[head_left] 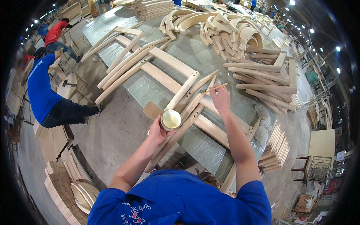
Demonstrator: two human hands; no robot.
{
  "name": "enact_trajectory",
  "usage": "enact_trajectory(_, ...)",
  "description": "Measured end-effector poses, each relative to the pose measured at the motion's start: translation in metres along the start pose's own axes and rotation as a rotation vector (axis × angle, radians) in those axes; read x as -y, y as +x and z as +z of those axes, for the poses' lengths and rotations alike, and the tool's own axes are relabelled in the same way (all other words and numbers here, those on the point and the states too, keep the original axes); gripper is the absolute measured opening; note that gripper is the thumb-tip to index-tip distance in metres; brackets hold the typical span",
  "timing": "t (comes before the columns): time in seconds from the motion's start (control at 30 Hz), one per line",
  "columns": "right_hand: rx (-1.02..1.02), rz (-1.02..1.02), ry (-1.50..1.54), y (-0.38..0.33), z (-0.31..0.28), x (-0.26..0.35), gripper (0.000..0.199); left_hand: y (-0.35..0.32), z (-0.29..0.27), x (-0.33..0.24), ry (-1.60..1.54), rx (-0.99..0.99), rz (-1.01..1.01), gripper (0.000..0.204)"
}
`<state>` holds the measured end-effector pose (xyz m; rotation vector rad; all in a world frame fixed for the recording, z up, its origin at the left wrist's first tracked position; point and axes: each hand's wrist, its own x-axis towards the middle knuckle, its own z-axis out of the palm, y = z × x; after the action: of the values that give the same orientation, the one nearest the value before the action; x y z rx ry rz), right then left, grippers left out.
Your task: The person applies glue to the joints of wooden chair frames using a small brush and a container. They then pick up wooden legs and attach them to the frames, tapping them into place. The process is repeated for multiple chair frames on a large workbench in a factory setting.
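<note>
My left hand (157,134) is wrapped round a small round cup (171,120) with a pale cream substance in it. A flat brown wooden piece (152,110) shows beside the cup; whether I hold it, I cannot tell. My right hand (221,98) pinches a thin wooden stick (222,86), its tip by the top of a light wooden chair frame (192,115). Dark round holes show in this frame's leg. Another chair frame (165,81), with two wide rails, lies just beyond on the metal-topped table (138,84).
Curved wooden parts (225,30) are heaped at the table's far side. More assembled frames (266,73) are stacked at the right, above a pile of wooden sticks (275,150). A plastic bag (263,123) lies by the table's right edge. People in blue (43,90) and red (54,33) work at the left.
</note>
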<state>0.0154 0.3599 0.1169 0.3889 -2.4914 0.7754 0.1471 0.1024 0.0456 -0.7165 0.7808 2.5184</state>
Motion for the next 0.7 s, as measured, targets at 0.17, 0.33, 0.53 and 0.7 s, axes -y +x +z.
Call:
enact_trajectory(0.17,0.024,0.029,-0.056,0.000,0.003,-0.002,0.015,-0.001,-0.004,0.000,0.006,0.030,-0.007,0.046)
enact_trajectory(0.33,-0.034,0.046,-0.062,0.005,0.002,-0.006,0.016,0.001,-0.009,0.002,0.019,0.047,0.007,0.047)
enact_trajectory(0.53,0.019,0.083,-0.119,0.006,0.009,-0.015,0.015,-0.003,-0.005,0.003,0.039,0.039,0.007,0.048)
enact_trajectory(0.7,0.100,0.047,-0.152,0.009,0.021,-0.021,0.018,-0.006,-0.006,0.002,0.048,0.047,0.009,0.048)
